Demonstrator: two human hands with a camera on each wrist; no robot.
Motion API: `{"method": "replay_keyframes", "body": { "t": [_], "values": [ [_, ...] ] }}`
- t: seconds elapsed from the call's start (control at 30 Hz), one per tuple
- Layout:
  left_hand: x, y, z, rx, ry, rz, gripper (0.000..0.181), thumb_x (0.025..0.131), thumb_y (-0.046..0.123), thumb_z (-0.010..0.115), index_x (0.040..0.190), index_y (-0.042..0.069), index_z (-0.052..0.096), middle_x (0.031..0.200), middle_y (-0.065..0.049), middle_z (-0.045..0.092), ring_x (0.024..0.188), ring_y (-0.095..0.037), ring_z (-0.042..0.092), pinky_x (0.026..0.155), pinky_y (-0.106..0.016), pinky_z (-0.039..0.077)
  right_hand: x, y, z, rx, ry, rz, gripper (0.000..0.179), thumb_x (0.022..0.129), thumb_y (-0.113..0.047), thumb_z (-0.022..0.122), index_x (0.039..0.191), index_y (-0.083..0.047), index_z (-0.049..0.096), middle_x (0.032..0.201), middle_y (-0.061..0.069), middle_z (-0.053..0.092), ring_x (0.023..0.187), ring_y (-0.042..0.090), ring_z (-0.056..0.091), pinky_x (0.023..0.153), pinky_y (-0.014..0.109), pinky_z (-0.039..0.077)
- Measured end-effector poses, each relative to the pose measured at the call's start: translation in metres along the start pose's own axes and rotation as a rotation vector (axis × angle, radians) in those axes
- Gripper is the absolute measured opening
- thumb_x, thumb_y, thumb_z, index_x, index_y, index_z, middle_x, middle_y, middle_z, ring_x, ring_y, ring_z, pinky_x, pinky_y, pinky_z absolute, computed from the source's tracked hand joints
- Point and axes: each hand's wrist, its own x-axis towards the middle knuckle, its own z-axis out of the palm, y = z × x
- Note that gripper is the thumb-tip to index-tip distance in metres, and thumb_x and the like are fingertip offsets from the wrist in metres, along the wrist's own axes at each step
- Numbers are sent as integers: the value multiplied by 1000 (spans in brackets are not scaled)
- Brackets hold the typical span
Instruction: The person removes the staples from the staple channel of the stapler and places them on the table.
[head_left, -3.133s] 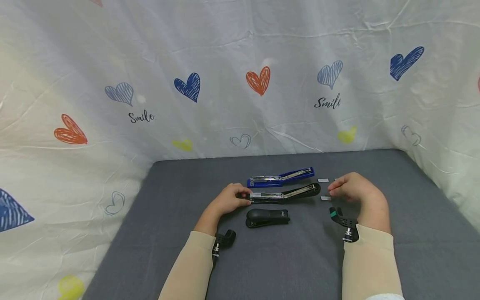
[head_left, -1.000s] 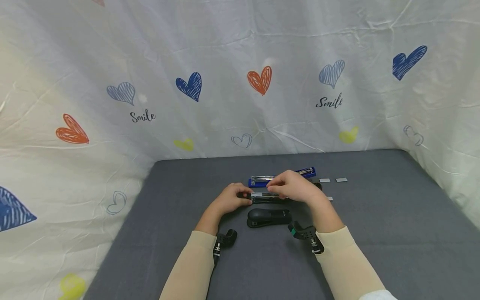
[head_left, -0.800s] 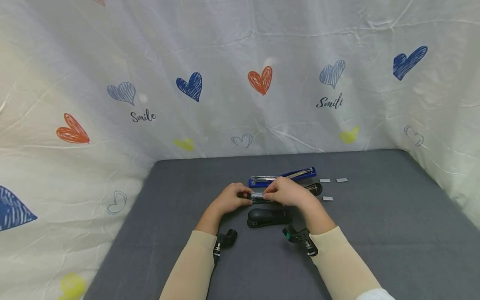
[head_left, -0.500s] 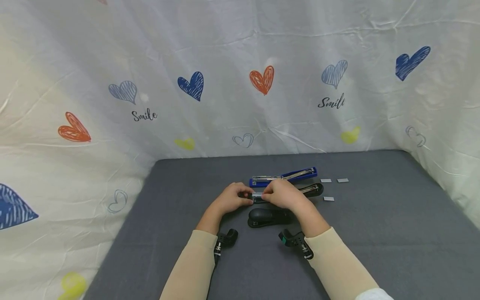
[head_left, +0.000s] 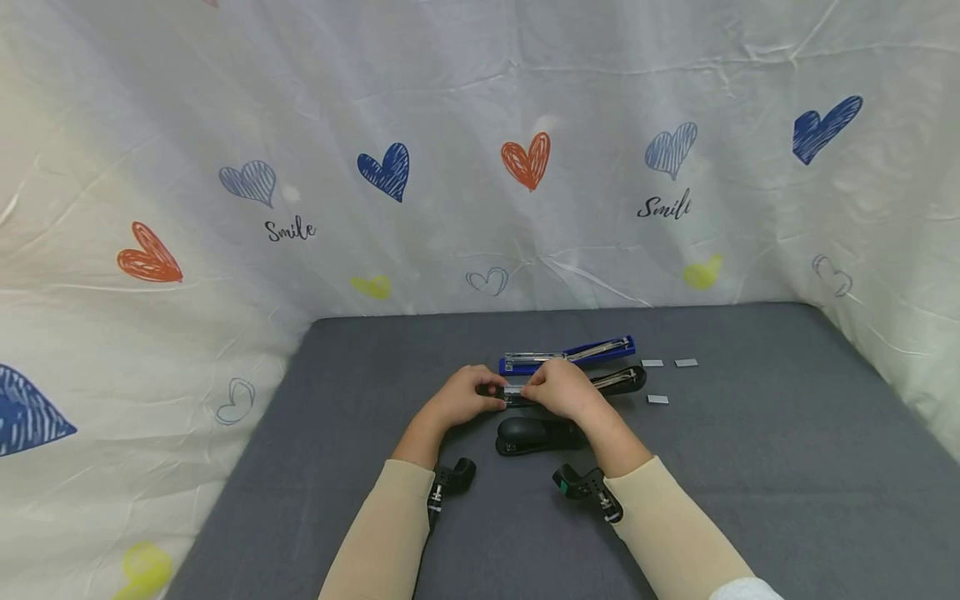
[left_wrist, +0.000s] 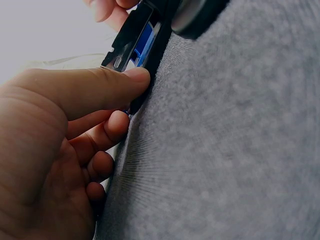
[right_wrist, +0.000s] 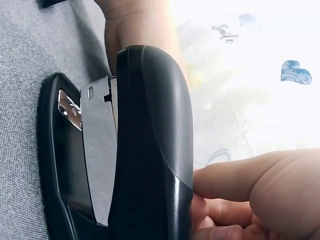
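A black stapler (head_left: 628, 381) lies opened flat on the grey cloth, its top arm swung out to the right. My left hand (head_left: 459, 396) grips its left end; in the left wrist view the thumb (left_wrist: 110, 85) presses along its metal channel (left_wrist: 127, 37). My right hand (head_left: 561, 390) is over the channel, thumb and finger pinched on a small strip of staples, mostly hidden by the fingertips. Nearer the person is a closed black stapler (head_left: 532, 435). It hides part of the right hand (right_wrist: 230, 185) in the right wrist view. Behind lies an opened blue stapler (head_left: 525, 367).
Three silvery staple strips lie to the right of the staplers: one strip (head_left: 652, 363) and another strip (head_left: 686, 362) at the back, a third strip (head_left: 657, 400) nearer. A white curtain (head_left: 450, 250) printed with hearts encloses the table (head_left: 480, 550).
My right hand has come from beside the loose strips leftward to the opened black stapler and slid along its channel toward the left hand. The left hand has kept its hold.
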Motion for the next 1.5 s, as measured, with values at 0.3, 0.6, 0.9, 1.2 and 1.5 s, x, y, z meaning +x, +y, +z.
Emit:
{"method": "replay_keyframes", "body": {
  "t": [0.3, 0.6, 0.9, 1.2, 1.5],
  "values": [
    [0, -1, 0, -9, 2, 9, 27, 90, 15, 81, 116, 10, 77, 92, 1, 59, 88, -18, 52, 81, -38, 44, 3, -3, 9, 70, 91, 17, 11, 95, -22, 75, 90, -12, 78, 92, 1, 72, 79, 19, 61, 72, 38, 51],
    [1, -3, 1, -7, 8, 19, 25, 90, 17, 81, 114, 11, 78, 91, 3, 59, 88, -18, 50, 80, -37, 43, 5, -6, 15, 124, 151, -7, 24, 93, -14, 77, 115, -6, 75, 93, 1, 71, 85, 19, 65, 77, 40, 53],
    [1, -2, 1, -4, 13, 18, 24, 90, 16, 81, 113, 10, 77, 91, 3, 59, 88, -18, 50, 81, -38, 44, 3, -6, 7, 129, 135, -75, 19, 95, -10, 72, 112, -7, 80, 98, 3, 75, 89, 20, 68, 77, 40, 55],
    [1, -2, 1, 1, 14, 14, 22, 89, 16, 81, 109, 9, 76, 91, 2, 59, 87, -18, 51, 80, -37, 43, -4, -5, -13, 158, 94, -83, 23, 96, -13, 72, 118, -5, 78, 109, 8, 75, 99, 25, 69, 81, 42, 56],
    [2, -5, 3, -12, 15, 3, 25, 89, 14, 82, 112, 10, 78, 91, 2, 58, 86, -17, 51, 79, -37, 44, -16, -5, -39, 192, 121, -58, 23, 98, -16, 72, 119, -9, 78, 112, 7, 74, 101, 24, 68, 85, 45, 54]
  ]
}}
